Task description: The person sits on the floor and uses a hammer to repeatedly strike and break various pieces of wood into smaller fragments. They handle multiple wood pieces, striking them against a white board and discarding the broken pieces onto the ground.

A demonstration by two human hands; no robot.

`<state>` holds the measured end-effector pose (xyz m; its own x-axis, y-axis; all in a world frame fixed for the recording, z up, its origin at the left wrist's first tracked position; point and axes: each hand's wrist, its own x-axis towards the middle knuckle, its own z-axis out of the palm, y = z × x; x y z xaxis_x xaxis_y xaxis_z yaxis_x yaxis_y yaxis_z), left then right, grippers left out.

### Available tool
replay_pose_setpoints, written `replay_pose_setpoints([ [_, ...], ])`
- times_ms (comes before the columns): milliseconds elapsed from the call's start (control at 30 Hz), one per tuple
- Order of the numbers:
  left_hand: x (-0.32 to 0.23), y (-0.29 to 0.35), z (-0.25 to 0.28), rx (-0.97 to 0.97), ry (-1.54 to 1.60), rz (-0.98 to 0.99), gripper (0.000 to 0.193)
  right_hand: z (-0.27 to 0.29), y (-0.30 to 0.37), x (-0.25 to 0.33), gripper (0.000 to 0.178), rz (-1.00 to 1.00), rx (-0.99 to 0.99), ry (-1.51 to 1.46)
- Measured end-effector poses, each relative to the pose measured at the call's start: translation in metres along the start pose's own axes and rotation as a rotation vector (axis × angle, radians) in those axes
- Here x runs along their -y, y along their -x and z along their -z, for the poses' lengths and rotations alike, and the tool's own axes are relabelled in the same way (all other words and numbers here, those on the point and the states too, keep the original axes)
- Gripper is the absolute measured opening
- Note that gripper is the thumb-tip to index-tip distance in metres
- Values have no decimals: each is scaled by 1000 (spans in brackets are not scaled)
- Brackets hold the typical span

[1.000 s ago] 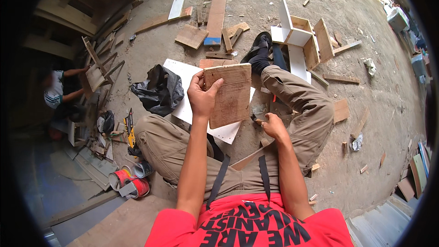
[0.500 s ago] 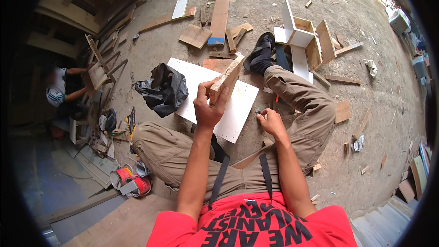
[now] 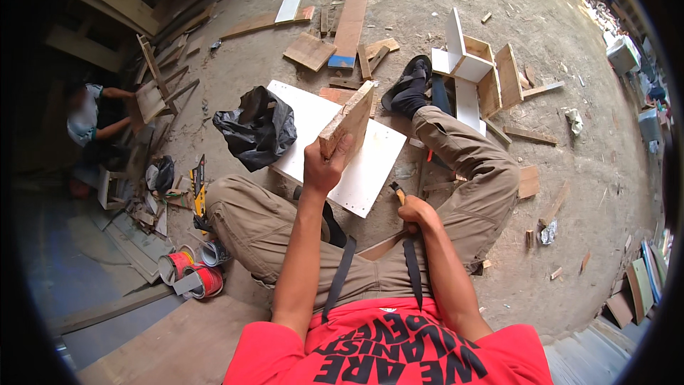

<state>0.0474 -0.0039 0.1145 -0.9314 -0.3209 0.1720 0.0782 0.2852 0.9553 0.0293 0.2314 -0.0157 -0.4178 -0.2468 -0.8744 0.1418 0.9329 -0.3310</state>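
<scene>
My left hand (image 3: 326,170) grips a wooden board (image 3: 349,121) by its near end, thumb on the right face. The board stands on edge over a white panel (image 3: 379,164) with small holes along its near edge, lying on the ground between my legs. Right of the panel, my right hand (image 3: 419,212) is closed round a hammer (image 3: 400,193), its small dark head pointing away from me. Part of the handle is hidden by my fingers. A crumpled black plastic bag (image 3: 258,132) rests against the panel's left side.
Ahead right stands a partly built white and wooden box frame (image 3: 476,64). Loose planks (image 3: 349,25) and offcuts litter the ground ahead. A handsaw (image 3: 200,189) and red cans (image 3: 205,281) lie by my left knee. Far left, a person (image 3: 89,117) handles a wooden chair-like frame (image 3: 151,103).
The hammer has come up into view in my right hand, which was low with fingertips together. My left hand and the board have tilted and shifted slightly.
</scene>
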Motion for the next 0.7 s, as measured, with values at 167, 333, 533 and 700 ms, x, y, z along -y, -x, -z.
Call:
replay_pose_setpoints([
  [167, -19, -1, -4, -141, -38, -194, 37, 3, 4, -13, 33, -1, -193, -245],
  [333, -20, -5, -3, -139, -411, -403, 56, 13, 36, -17, 42, 137, -586, -317],
  [533, 2, 23, -19, -28, -721, -264, 71, -1, 90, -23, 44, 643, -1157, -254],
  [700, 33, 49, -41, 126, -849, -260, 86, 27, 150, -6, 44, 545, -551, -839],
])
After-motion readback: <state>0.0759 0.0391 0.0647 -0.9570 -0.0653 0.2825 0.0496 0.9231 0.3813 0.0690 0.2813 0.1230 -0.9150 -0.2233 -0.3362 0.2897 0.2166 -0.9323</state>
